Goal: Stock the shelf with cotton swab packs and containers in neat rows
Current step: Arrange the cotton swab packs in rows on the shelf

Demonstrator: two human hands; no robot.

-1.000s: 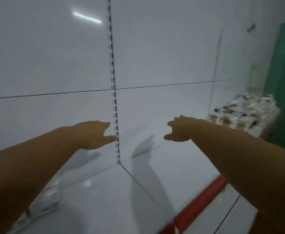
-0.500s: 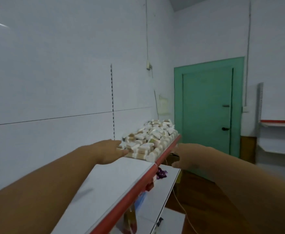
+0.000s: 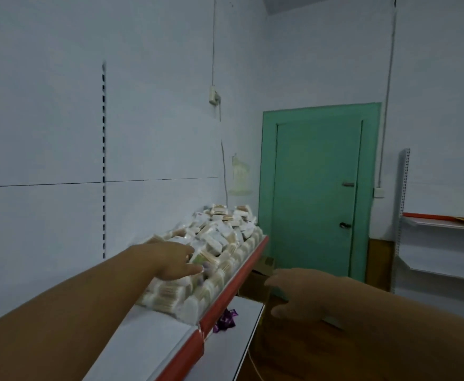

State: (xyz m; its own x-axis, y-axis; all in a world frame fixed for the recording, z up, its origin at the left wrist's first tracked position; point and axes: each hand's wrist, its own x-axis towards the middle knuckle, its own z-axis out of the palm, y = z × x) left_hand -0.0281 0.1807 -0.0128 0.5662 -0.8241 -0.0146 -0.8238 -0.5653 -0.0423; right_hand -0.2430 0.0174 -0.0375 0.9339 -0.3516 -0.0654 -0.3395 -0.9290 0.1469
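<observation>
Many swab packs [image 3: 211, 251] heaped on shelf [image 3: 170, 350], far end, near rows neat along red edge. Left hand [image 3: 174, 261] flat on heap, fingers spread loosely. Right hand [image 3: 298, 294] off shelf, open, empty. Probably light, crinkly, slippery wrap; best pinched by sides.

Bare shelf [image 3: 154, 342] nearside; heaped swab packs [image 3: 220, 243] beyond.
</observation>
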